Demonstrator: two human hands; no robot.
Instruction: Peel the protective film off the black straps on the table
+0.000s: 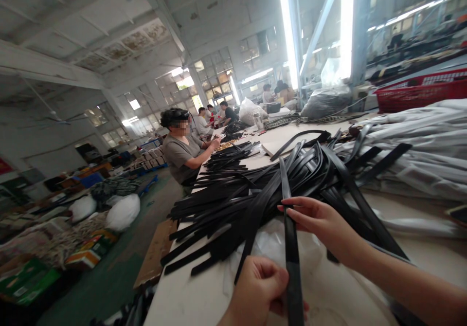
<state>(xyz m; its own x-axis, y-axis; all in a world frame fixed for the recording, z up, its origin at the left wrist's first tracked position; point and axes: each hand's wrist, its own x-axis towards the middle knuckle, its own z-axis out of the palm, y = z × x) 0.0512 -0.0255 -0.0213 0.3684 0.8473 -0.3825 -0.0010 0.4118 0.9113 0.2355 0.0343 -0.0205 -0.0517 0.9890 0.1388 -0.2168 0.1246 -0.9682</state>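
Note:
A long black strap (292, 248), shaped like a belt, runs away from me across the near part of the table. My left hand (257, 287) grips its near end, thumb on one side and fingertips showing past the other edge. Farther along, my right hand (315, 219) pinches the same strap between thumb and fingers. Beyond and around both hands spreads a large pile of black straps (233, 219), loosely heaped on the white table (186, 297). Clear plastic film (270, 243) lies beneath the strap.
White wrapped bundles (430, 155) lie at the right, with a red basket (419, 90) behind them. A co-worker (182, 146) works at the table's left edge near small gold-coloured pieces. White sacks (124, 211) and boxes stand on the floor at left.

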